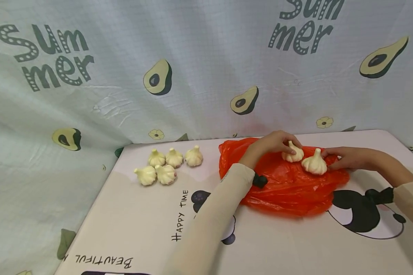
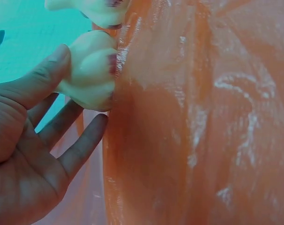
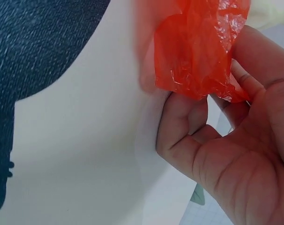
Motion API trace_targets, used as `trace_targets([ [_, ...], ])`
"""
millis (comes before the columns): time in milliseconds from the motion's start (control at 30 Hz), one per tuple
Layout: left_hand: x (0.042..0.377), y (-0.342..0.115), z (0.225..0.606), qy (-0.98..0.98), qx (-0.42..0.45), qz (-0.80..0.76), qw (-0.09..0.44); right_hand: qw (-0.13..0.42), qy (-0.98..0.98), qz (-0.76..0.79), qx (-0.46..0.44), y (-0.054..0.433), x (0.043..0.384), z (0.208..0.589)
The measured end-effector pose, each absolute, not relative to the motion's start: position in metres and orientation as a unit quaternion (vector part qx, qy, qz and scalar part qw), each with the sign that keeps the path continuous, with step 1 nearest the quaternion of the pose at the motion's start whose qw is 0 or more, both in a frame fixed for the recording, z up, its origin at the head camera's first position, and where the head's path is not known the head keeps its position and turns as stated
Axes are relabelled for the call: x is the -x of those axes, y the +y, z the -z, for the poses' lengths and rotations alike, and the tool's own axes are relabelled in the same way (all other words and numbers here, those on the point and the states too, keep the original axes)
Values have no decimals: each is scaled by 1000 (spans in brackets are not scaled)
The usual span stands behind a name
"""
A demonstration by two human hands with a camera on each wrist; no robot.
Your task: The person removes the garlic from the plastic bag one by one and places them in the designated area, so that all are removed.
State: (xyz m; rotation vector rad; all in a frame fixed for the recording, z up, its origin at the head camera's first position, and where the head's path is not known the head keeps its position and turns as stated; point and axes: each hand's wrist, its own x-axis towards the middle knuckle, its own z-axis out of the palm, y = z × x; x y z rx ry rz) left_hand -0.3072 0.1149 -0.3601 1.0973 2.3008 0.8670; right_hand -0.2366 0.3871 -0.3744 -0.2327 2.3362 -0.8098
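A crumpled red plastic bag (image 1: 289,191) lies on the table with two white garlic bulbs on top of it. My left hand (image 1: 275,143) reaches over the bag and pinches one garlic bulb (image 1: 293,152) between thumb and fingers. In the left wrist view, that bulb (image 2: 93,70) shows purplish patches beside the bag film. The other garlic bulb (image 1: 314,163) stands stem up, right by the fingertips of my right hand (image 1: 352,158). The right wrist view has the right hand's curled fingers and thumb around the bag's edge (image 3: 193,56).
Several garlic bulbs (image 1: 165,174) form a group at the table's back left. Behind the table (image 1: 134,221) hangs a pale curtain (image 1: 199,68) printed with avocados. The tabletop carries printed lettering and cartoon eyes.
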Motion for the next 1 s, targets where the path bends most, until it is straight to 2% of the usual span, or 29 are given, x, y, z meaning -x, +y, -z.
trace_targets([
  [400, 300, 119, 367, 854, -332, -337, 218, 324, 884, 324, 90, 385, 234, 373],
  [633, 297, 121, 370, 854, -342, -340, 194, 322, 881, 336, 88, 391, 234, 373],
  [1000, 291, 121, 369, 854, -342, -341, 191, 341, 863, 367, 68, 392, 234, 374],
])
